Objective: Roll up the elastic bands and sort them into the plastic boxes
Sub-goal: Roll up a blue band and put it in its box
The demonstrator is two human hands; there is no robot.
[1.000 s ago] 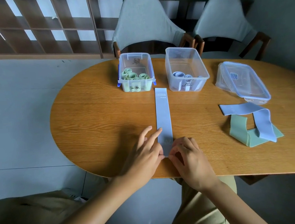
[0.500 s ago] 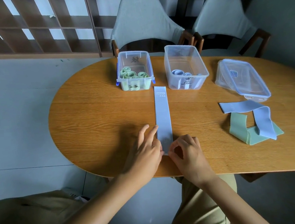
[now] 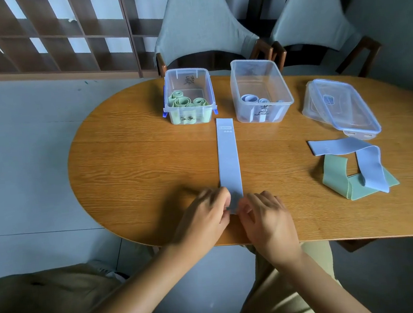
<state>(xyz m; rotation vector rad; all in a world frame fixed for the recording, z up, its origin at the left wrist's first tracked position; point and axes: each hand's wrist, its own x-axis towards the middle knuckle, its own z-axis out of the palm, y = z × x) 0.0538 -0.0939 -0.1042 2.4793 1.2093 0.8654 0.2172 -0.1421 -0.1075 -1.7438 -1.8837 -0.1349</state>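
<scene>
at the table's near edge both hands, left (image 3: 206, 212) and right (image 3: 263, 216), are pinching, it seems through blur, the blue band's (image 3: 227, 154) near end; its long axis is running straight away toward the boxes (image 3: 261, 91).

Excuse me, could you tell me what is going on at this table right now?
A person is sorting elastic bands. Both hands, left hand and right hand, pinch the near end of a flat blue band to start rolling it. Green rolls sit in the left box, blue rolls in the right box. Two loose bands wait.
</scene>
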